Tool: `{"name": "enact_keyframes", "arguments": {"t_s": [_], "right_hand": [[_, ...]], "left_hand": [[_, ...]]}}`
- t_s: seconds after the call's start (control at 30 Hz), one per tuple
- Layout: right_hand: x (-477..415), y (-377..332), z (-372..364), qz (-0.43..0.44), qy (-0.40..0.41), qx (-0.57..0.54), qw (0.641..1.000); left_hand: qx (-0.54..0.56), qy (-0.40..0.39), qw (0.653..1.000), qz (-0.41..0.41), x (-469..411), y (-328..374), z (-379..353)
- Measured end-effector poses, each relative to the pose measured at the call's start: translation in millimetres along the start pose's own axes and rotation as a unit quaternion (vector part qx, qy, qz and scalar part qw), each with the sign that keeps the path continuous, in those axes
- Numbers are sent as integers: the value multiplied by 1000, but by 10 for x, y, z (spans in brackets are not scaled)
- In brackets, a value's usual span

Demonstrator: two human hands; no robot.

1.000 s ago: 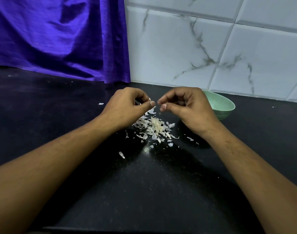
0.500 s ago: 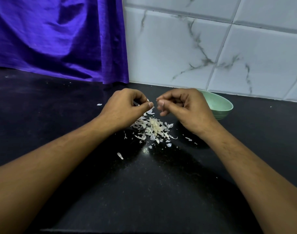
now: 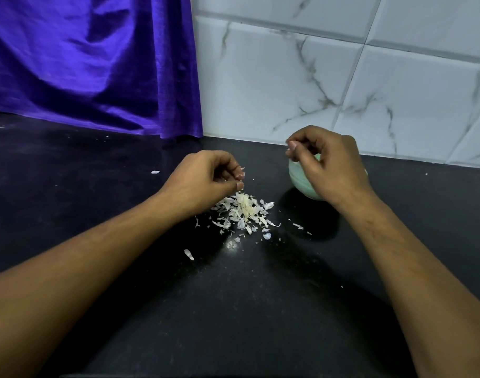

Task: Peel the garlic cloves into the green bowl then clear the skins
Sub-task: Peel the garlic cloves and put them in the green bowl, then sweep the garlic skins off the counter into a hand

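Note:
A pile of white garlic skins (image 3: 244,211) lies on the black counter (image 3: 233,309). My left hand (image 3: 206,178) hovers just above the pile's far left edge, fingers curled, pinching a scrap of skin at its fingertips. The green bowl (image 3: 301,182) stands to the right of the pile, near the wall. My right hand (image 3: 326,162) covers most of it and hides its inside. That hand's fingertips are pinched together over the bowl's rim, on a small garlic clove that the fingers almost wholly hide.
Stray skins lie apart from the pile: one flake (image 3: 189,254) nearer to me, one (image 3: 155,172) far left, a few (image 3: 298,226) below the bowl. A purple cloth (image 3: 91,64) hangs at the back left. The white tiled wall (image 3: 342,85) closes the back.
The two hands were together over the pile. My right hand has moved right and away, over the bowl. My left hand stays above the skins.

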State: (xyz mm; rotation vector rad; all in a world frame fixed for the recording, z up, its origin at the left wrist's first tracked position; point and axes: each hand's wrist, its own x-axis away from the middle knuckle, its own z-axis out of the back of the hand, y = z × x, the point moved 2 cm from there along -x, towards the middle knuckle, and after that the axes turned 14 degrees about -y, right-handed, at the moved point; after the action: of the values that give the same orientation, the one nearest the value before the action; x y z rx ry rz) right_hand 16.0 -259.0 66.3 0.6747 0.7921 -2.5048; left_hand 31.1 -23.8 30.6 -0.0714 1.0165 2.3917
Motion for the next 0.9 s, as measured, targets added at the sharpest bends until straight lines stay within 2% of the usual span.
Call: {"name": "enact_keyframes", "arguments": {"t_s": [0.1, 0.17, 0.3, 0.4, 0.53, 0.6, 0.7, 0.8, 0.9], "right_hand": [[-7, 184, 162, -54, 22, 65, 996], [-10, 306, 219, -101, 2, 102, 990], [-2, 419, 240, -138, -14, 117, 983], [-2, 355, 262, -110, 31, 103, 988], [-5, 117, 176, -10, 93, 57, 994], [-4, -24, 7, 18, 61, 17, 998], [41, -196, -293, 26, -39, -63, 997], [95, -239, -489, -8, -139, -114, 984], [129, -211, -590, -58, -219, -106, 968]], "left_hand": [[18, -26, 999, -13, 11, 13, -32], [28, -34, 999, -17, 20, 30, -36], [4, -2, 1000, -1, 18, 29, 7], [-20, 27, 999, 20, 17, 3, 55], [-1, 39, 999, 21, 11, -34, 103], [-15, 32, 999, 16, -2, -47, 110], [-42, 19, 999, 23, -25, -104, 132], [-60, 36, 996, 50, -7, -135, 170], [-52, 76, 995, 42, -11, -154, 211]]}}
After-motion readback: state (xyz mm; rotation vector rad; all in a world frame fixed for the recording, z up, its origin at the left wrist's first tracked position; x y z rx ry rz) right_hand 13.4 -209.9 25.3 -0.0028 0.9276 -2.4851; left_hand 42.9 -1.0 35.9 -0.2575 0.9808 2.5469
